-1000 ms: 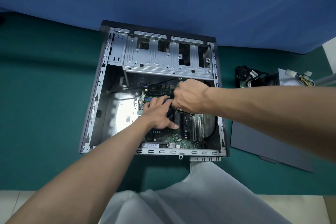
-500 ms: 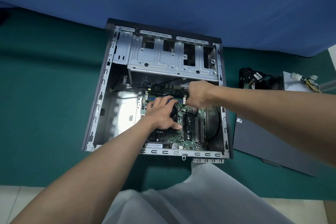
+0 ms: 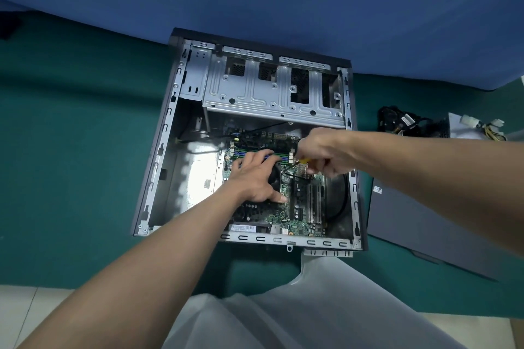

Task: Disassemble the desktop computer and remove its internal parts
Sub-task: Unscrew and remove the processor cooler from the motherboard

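Yellow screwdriver [image 3: 304,161] gripped in curled fingers of right hand [image 3: 326,150]; fan [image 3: 274,176] pressed under spread left hand [image 3: 252,178]. Seemed to be unscrewing fan; needed straight tip next.

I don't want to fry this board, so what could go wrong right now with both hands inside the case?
1. The right hand grips a yellow-handled tool close over the motherboard; a slip could scratch it.
2. The left hand lies on the black cooler beside the memory sticks; leaning hard may flex the board.
3. A thin black cable beside the tool could snag.
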